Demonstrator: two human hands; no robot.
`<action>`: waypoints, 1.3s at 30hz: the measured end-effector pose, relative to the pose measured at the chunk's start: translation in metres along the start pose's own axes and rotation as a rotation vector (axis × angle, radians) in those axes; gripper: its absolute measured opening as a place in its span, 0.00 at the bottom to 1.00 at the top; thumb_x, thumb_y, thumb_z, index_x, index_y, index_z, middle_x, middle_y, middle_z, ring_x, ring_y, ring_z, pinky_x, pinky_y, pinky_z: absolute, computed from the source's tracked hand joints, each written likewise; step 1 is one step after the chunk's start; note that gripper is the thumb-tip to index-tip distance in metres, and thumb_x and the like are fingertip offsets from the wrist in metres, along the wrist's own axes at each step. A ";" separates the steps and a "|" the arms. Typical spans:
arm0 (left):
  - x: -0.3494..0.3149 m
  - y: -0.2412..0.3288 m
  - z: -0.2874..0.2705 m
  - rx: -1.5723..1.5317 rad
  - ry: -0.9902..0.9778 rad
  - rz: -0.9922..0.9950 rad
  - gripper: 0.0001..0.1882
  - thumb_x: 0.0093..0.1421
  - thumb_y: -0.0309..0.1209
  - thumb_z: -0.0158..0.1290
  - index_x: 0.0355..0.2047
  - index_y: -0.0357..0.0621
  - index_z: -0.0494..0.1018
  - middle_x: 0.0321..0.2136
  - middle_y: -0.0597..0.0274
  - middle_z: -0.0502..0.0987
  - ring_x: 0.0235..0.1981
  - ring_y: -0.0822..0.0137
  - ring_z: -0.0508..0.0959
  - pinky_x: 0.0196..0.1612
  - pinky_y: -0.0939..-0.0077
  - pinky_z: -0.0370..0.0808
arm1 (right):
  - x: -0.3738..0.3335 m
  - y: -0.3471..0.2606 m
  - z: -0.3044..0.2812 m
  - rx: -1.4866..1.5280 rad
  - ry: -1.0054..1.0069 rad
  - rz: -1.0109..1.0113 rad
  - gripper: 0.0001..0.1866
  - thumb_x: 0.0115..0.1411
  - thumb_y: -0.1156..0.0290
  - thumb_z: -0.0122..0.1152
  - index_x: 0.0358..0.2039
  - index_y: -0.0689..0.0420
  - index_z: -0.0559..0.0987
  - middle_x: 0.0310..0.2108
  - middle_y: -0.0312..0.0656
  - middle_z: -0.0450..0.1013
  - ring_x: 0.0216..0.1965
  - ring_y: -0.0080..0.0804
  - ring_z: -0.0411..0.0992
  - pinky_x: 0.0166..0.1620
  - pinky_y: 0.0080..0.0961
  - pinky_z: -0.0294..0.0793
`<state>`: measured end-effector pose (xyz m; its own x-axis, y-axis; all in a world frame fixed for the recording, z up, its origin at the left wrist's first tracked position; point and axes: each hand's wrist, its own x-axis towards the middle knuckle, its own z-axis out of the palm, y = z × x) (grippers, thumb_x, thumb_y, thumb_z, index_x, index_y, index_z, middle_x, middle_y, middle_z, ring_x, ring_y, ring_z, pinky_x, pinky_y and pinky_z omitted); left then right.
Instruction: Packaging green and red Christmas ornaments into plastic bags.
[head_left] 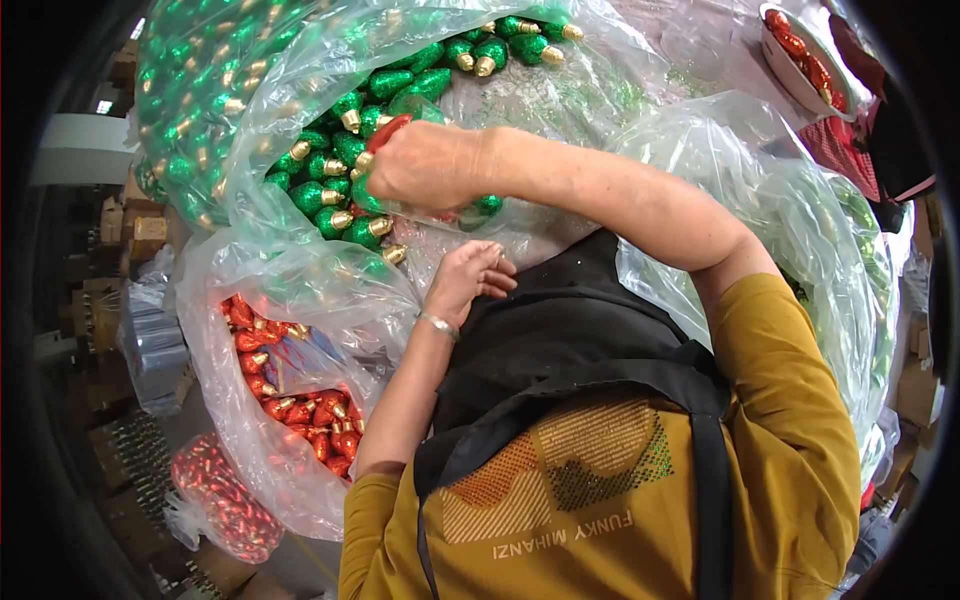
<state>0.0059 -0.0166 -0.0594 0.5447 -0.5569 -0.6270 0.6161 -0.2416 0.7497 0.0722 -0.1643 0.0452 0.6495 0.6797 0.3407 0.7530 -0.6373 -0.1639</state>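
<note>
My right hand (pixel 425 172) reaches across to the left, over a heap of glittery green bulb-shaped ornaments (pixel 322 198) with gold caps. Its fingers are closed around a red bulb ornament (pixel 388 132), whose red end shows past the knuckles. Clear plastic with some red and green behind it shows under that hand; what it is I cannot make out. My left hand (pixel 472 278), with a bracelet at the wrist, hovers by the black apron (pixel 550 310). Its fingers are loosely bent and apart, with nothing visible in them.
Clear plastic bags surround me: one of green ornaments (pixel 190 100), one of red ornaments (pixel 320 425) at lower left, another bag (pixel 740 200) on the right. A tied bag of red pieces (pixel 225 495) sits lower left. A white bowl (pixel 830 60) holds red ornaments at far right.
</note>
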 end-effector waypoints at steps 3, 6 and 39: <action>-0.051 0.025 -0.015 0.280 0.049 0.159 0.07 0.61 0.29 0.50 0.35 0.37 0.71 0.23 0.58 0.77 0.21 0.70 0.77 0.23 0.79 0.73 | -0.005 -0.018 0.001 -0.064 0.003 -0.072 0.05 0.41 0.71 0.59 0.18 0.58 0.76 0.20 0.45 0.73 0.28 0.40 0.75 0.29 0.33 0.74; -0.102 0.063 -0.032 0.287 0.576 0.606 0.05 0.62 0.26 0.49 0.35 0.37 0.72 0.20 0.61 0.75 0.19 0.73 0.75 0.22 0.81 0.71 | -0.013 -0.033 0.015 -0.123 0.031 -0.060 0.04 0.41 0.71 0.58 0.17 0.57 0.77 0.22 0.42 0.73 0.29 0.37 0.75 0.28 0.30 0.74; -0.014 0.058 -0.079 0.588 0.688 1.049 0.35 0.62 0.59 0.38 0.47 0.36 0.68 0.46 0.54 0.70 0.48 0.62 0.69 0.52 0.67 0.64 | -0.081 -0.022 0.060 0.627 0.707 0.906 0.33 0.55 0.52 0.60 0.51 0.66 0.67 0.46 0.50 0.69 0.50 0.41 0.68 0.50 0.34 0.68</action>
<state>0.0793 0.0395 -0.0237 0.8735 -0.2264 0.4309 -0.4858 -0.3496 0.8011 0.0090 -0.1834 -0.0346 0.8969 -0.3569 0.2610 0.1265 -0.3586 -0.9249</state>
